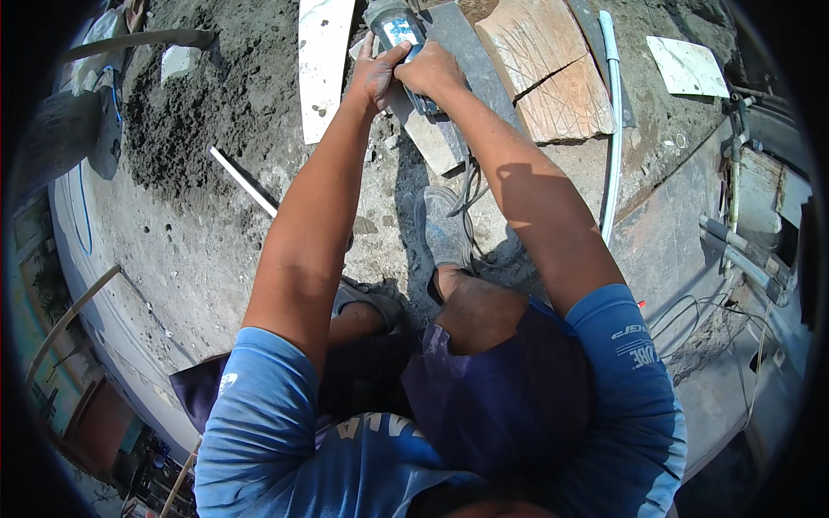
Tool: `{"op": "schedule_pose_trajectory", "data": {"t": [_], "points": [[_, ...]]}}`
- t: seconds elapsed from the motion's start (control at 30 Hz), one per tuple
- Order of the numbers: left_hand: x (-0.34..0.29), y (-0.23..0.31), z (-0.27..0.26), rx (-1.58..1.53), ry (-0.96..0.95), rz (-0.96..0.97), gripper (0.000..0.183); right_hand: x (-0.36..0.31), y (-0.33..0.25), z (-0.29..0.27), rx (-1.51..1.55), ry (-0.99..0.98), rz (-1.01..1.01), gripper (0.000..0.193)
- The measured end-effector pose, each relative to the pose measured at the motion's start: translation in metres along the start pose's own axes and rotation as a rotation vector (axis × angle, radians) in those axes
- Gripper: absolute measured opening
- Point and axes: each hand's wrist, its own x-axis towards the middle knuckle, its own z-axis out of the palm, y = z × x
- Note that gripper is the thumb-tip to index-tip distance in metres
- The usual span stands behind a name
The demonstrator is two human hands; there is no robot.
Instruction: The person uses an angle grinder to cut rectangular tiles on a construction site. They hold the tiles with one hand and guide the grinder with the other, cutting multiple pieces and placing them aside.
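Note:
At the top of the head view, both my hands are around a power tool with a grey head and a bluish body, which looks like an angle grinder (399, 29). My left hand (377, 74) grips its left side, thumb laid over the body. My right hand (430, 71) wraps the body from the right and rear. A grey cord (469, 186) trails from it toward my foot. Beneath and beside the tool lies a grey slab (453, 34). The tool's disc, if any, cannot be made out.
A white strip of tile (323, 73) lies left of the tool, and brown cracked slabs (544, 65) lie right. Beyond them is a pale pipe (614, 129). Dark loose mortar or sand (186, 121) is heaped at left. A white bar (243, 180) rests near my left forearm.

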Motion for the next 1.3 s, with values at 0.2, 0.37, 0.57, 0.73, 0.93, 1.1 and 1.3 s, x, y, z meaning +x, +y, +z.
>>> {"op": "schedule_pose_trajectory", "data": {"t": [0.2,0.37,0.57,0.73,0.93,1.1,1.3], "points": [[0.016,-0.007,-0.009,-0.014,0.022,0.045,0.109,0.014,0.002,0.007,0.000,0.040,-0.021,0.069],[0.015,-0.004,-0.006,-0.005,0.018,0.042,0.107,0.019,0.004,0.011,-0.007,0.047,-0.021,0.068],[0.012,-0.001,-0.006,0.041,-0.006,0.026,0.109,0.019,0.004,0.012,-0.003,0.058,-0.028,0.065],[0.009,0.005,-0.004,0.078,-0.054,0.037,0.111,0.020,0.003,0.011,-0.011,0.038,-0.028,0.061],[0.008,0.005,0.001,0.066,-0.065,0.039,0.111,0.014,-0.001,0.006,-0.046,0.023,-0.016,0.060],[0.005,0.005,0.000,0.065,-0.061,0.034,0.110,-0.010,-0.015,-0.003,0.003,0.050,0.019,0.060],[0.006,0.005,0.002,0.062,-0.062,0.028,0.110,-0.008,-0.014,-0.004,-0.028,0.042,0.013,0.061]]}}
